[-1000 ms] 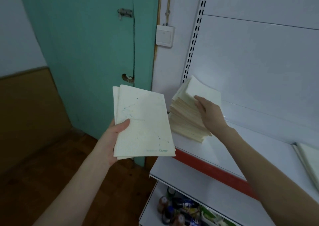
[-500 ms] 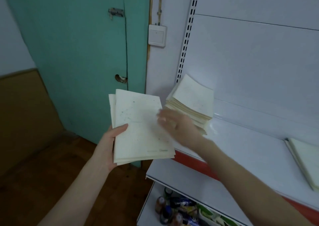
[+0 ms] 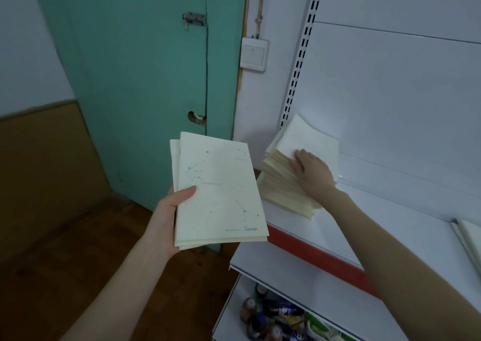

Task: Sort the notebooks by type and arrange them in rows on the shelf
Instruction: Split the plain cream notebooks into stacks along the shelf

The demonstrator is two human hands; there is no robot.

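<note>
While left hand thumb-clamps notebooks just left of the stack, long edges roughly parallel, right hand rests flat-fingered atop stack, nearer it.

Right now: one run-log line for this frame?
left hand: grips held notebooks | right hand: flat on stack | stack: on shelf, left end | second pile: shelf, right edge

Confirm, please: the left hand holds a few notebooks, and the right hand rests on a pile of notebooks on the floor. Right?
Not quite. The head view shows the pile of notebooks on the white shelf, not on the floor. The left hand does hold a few notebooks, and the right hand rests on the pile.
</note>
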